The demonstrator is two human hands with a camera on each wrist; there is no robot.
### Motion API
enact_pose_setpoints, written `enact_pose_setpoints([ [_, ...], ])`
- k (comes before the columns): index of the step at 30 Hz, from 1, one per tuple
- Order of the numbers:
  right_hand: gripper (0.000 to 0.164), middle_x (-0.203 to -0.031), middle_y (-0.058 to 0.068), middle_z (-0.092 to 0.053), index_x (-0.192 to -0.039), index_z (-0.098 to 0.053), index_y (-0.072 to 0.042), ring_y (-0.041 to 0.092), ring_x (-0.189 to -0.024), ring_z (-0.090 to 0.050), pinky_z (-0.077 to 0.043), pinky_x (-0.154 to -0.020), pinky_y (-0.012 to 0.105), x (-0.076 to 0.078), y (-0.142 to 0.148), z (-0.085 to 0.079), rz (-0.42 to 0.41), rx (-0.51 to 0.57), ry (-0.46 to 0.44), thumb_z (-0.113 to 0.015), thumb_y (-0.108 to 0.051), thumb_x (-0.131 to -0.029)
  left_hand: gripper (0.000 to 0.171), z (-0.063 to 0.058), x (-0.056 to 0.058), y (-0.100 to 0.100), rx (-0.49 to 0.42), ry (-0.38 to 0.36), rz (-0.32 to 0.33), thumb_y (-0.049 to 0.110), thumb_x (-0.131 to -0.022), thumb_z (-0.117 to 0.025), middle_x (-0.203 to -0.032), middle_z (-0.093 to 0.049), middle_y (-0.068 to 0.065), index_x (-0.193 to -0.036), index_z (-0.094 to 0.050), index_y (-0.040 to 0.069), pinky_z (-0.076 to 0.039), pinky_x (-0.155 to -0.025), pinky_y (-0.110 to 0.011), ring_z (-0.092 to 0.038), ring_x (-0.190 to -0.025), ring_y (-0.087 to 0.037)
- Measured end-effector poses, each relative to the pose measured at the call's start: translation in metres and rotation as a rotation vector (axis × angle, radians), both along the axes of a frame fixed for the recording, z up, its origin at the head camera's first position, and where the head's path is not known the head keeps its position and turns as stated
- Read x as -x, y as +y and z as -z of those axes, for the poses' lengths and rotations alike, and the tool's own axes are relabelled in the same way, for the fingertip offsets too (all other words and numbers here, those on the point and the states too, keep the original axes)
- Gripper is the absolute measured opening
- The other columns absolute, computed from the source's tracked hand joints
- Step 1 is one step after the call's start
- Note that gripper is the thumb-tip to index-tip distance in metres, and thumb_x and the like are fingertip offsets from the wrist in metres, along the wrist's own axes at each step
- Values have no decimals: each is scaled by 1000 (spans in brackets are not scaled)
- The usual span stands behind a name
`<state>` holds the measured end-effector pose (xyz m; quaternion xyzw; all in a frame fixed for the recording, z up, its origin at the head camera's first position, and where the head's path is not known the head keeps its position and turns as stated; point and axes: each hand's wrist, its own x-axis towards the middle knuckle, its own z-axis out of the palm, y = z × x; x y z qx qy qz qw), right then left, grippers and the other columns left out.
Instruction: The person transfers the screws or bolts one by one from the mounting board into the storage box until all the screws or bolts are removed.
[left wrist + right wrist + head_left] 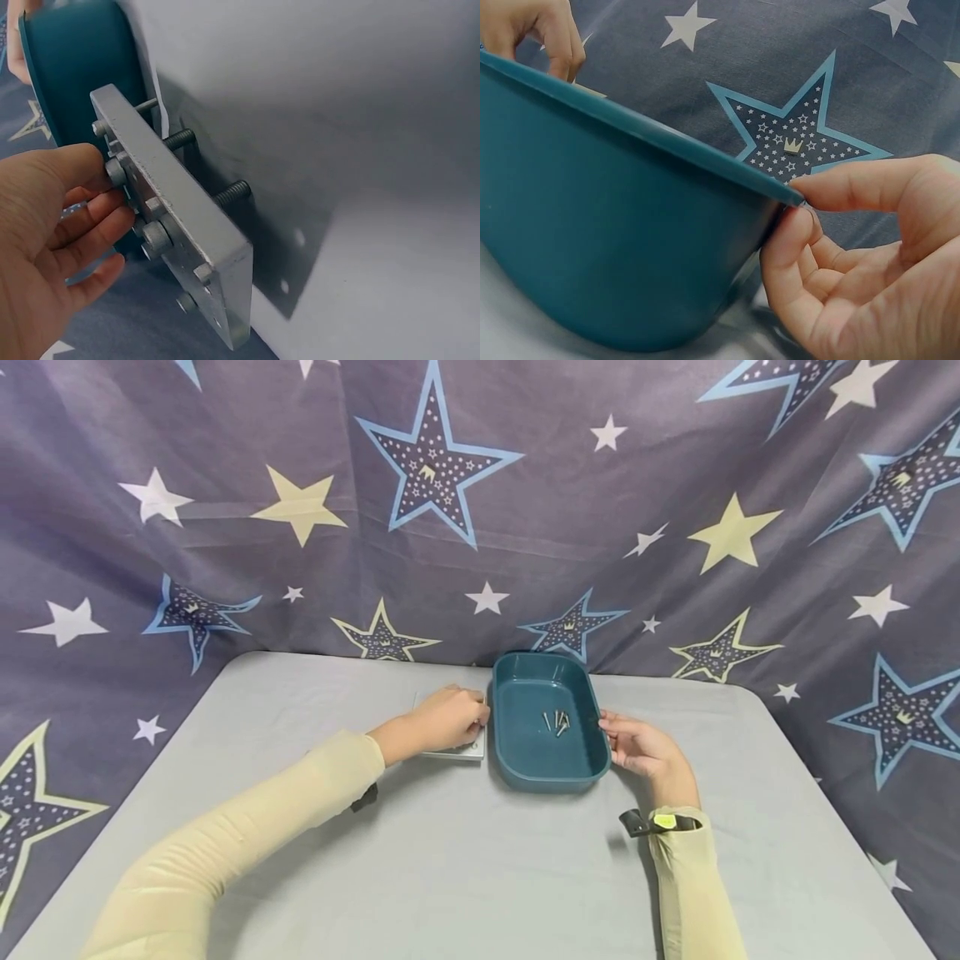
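Observation:
Just left of the teal bin (551,772), a thick silver metal plate (180,180) has several bolts standing in it, their threaded ends (234,193) coming out underneath. Over this plate is my left hand (448,718), its thumb and index finger pinching the head of one bolt (115,172). The other fingers curl loosely beside the plate's top face. My right hand (647,748) holds the bin's right rim (784,189) between thumb and fingers. Several loose screws (558,723) lie on the bin's floor. From the head view, the left hand hides much of the plate.
Under everything is a table with a pale grey cover (480,868). A dark star-patterned curtain (555,568) hangs right behind the bin and down both sides. A black strap (637,822) is on the right wrist.

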<state>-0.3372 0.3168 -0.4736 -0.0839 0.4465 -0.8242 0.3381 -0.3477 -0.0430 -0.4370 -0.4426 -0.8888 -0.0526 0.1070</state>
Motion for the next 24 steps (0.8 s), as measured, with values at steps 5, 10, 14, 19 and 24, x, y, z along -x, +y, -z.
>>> enact_pose_setpoints([
  [5, 41, -96, -1, -71, -113, -61, -10, 8, -82, -66, -56, -74, 22, -2, -1, -1, 15, -16, 5, -22, 0, -108, 9, 0, 0, -2, 3, 52, 18, 6, -84, -72, -84, -73, -1, -88, -77, 13, -53, -75, -39, -71, -78, -17],
  [10, 42, -95, -1, -71, -112, -61, -10, 8, -81, -65, -56, -74, 21, -2, -2, -1, 27, -24, -5, -21, 0, -108, 7, -2, 0, -3, 48, 67, 32, 9, -89, -73, -84, -73, -2, -92, -79, 12, -53, -76, -39, -72, -79, -18],
  [14, 41, -95, -1, -71, -111, -62, -10, 8, -80, -65, -55, -74, 21, -2, -2, 0, 31, -22, -15, -22, 0, -108, 9, -2, -1, -4, 115, 110, 44, 14, -90, -73, -88, -73, -3, -96, -79, 11, -53, -78, -38, -72, -85, -20],
  [19, 40, -94, -2, -71, -112, -61, -10, 8, -80, -65, -56, -73, 22, -2, -1, 0, 39, -18, -12, -23, 0, -108, 10, -3, -2, -3, 198, 191, 55, 15, -90, -73, -92, -72, -5, -98, -77, 9, -52, -81, -37, -69, -90, -22],
  [24, 37, -95, -1, -71, -112, -61, -10, 9, -82, -66, -56, -74, 22, -2, -1, -1, 50, -19, -21, -25, 0, -107, 9, -2, -2, -2, 156, 152, 34, 12, -89, -74, -89, -72, -5, -97, -77, 7, -53, -81, -37, -69, -86, -21],
])
